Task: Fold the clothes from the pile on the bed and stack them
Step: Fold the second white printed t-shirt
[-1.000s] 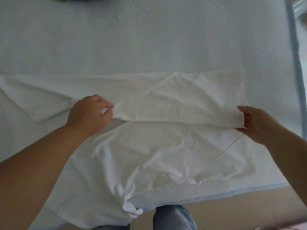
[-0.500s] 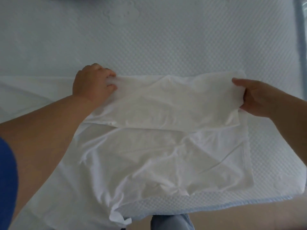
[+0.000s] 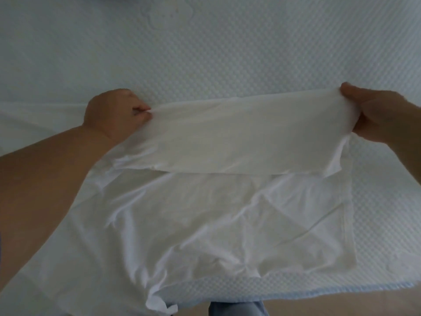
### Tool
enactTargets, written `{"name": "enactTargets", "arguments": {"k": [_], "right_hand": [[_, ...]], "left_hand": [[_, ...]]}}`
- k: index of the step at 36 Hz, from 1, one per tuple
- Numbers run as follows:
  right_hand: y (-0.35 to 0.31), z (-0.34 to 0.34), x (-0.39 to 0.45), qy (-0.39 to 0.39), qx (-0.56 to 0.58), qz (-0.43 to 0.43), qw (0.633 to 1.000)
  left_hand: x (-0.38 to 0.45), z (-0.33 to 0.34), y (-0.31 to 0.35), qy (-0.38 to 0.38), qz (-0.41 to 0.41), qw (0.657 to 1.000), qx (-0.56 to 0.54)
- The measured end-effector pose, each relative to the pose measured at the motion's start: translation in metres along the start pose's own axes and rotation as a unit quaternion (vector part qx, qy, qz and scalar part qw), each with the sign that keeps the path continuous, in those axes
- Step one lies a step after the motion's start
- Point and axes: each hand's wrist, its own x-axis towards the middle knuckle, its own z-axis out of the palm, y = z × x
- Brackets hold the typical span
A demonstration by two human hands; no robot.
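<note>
Bare mattress (image 3: 227,53) beyond garment's (image 3: 227,213) edge

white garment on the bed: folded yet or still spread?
Partly folded. Left hand and right hand pinch a doubled-over band of the white garment at its far side; the near part lies spread and wrinkled on the bed.

Both forearms are bare, left hand (image 3: 116,112) and right hand (image 3: 385,117) ungloved; a sliver of blue sleeve (image 3: 0,247) shows at the left edge; possibly blue-grey jeans (image 3: 237,309) below.
</note>
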Motion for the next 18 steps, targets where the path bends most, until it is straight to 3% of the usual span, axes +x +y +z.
{"name": "enactTargets", "arguments": {"k": [3,8,13,18], "right_hand": [[0.002,0.002,0.008,0.01,0.004,-0.003,1.0],[0.0,-0.01,0.012,-0.141,-0.116,0.008,0.983],[-0.019,-0.009,0.028,-0.039,-0.058,-0.087,0.994],[-0.02,0.004,0.044,0.052,-0.062,-0.116,0.99]], "left_hand": [[0.003,-0.001,-0.002,0.002,-0.03,0.999,-0.01],[0.014,-0.009,-0.002,0.024,-0.095,0.99,-0.105],[0.026,-0.007,0.0,0.02,-0.138,0.983,-0.121],[0.033,0.014,0.003,0.017,-0.173,0.981,-0.082]]}}
